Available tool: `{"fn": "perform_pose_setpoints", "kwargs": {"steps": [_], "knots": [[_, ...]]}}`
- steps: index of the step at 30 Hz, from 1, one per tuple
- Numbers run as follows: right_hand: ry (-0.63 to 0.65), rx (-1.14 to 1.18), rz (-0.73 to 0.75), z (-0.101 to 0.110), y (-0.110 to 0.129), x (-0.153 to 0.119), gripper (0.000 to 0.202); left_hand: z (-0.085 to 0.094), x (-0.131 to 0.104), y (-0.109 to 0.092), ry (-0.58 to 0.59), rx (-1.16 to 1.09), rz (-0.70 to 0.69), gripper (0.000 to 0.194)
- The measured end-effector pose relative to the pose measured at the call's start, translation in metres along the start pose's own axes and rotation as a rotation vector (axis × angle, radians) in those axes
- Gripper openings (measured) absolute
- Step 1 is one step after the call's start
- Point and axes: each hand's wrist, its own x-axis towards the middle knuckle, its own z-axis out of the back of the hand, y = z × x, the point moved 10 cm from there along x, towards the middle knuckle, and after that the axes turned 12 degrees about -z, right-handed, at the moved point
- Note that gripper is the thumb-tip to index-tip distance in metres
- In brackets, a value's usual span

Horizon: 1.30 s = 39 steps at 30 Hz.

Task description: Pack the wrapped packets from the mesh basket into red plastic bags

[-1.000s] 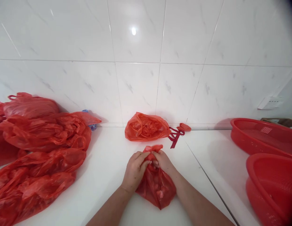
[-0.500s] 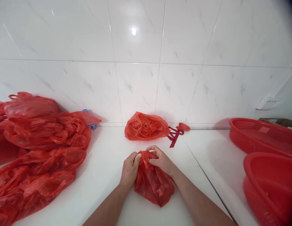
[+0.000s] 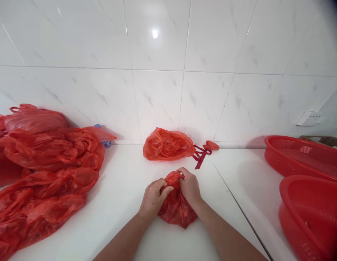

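A red plastic bag (image 3: 178,208) is between my hands over the white tabletop, its top bunched and its lower part hanging loose toward me. My left hand (image 3: 154,197) grips the bunched top from the left, thumb laid across the front. On the other side my right hand (image 3: 189,186) pinches the same gathered edge, its fingertips partly hidden by the plastic. Just beyond the hands, against the wall, lies an orange-red plastic bag (image 3: 169,145) filled with crumpled plastic. Dark red strips (image 3: 201,159) lie beside it, by a small red scrap of plastic (image 3: 212,145).
Several red plastic bags (image 3: 54,148) are heaped along the left, partly covering a blue-labelled bottle (image 3: 106,143). Two red plastic baskets, one nearer (image 3: 289,192) and one farther (image 3: 271,154), stand at the right. A tiled wall (image 3: 157,101) closes off the back; a seam (image 3: 239,206) crosses the tabletop.
Both hands have shifted slightly right with the bag. My right hand has turned and closed on the gathered top; my left thumb now crosses the front. The bag's lower end is drawn up.
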Motion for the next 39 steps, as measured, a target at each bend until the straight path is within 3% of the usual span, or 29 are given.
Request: {"fn": "perform_pose_setpoints", "kwargs": {"steps": [9, 13, 16, 18, 19, 24, 29, 34, 36, 39], "knots": [[0.158, 0.431, -0.063, -0.010, -0.004, 0.005, 0.038, -0.002, -0.002, 0.001, 0.003, 0.005, 0.010, 0.025], [0.387, 0.595, -0.143, -0.026, -0.002, 0.002, 0.032, 0.000, -0.002, 0.003, -0.015, 0.006, 0.018, 0.024], [0.584, 0.861, -0.262, -0.034, -0.002, -0.001, 0.033, 0.006, -0.001, 0.004, -0.051, 0.015, 0.020, 0.019], [0.564, 0.995, -0.290, -0.025, -0.009, 0.008, 0.030, 0.014, 0.000, 0.002, -0.091, 0.042, -0.005, 0.015], [0.492, 1.019, -0.299, -0.016, -0.018, 0.016, 0.027, 0.020, 0.001, -0.001, -0.114, 0.069, -0.036, 0.014], [0.058, 0.933, -0.354, 0.033, -0.073, 0.050, 0.022, 0.053, 0.003, -0.019, -0.219, 0.337, -0.298, 0.018], [-0.121, 0.854, -0.341, 0.056, -0.092, 0.057, 0.017, 0.069, 0.000, -0.015, -0.255, 0.493, -0.368, 0.016], [-0.121, 0.599, -0.278, 0.048, -0.074, 0.043, 0.020, 0.081, -0.006, -0.020, -0.416, 0.573, -0.325, 0.011], [-0.082, 0.408, -0.211, 0.036, -0.057, 0.033, 0.025, 0.074, -0.009, -0.034, -0.438, 0.641, -0.366, 0.035], [0.216, 0.209, -0.026, -0.009, -0.020, 0.010, 0.023, 0.039, -0.005, -0.045, -0.192, 0.626, -0.404, 0.072]]}}
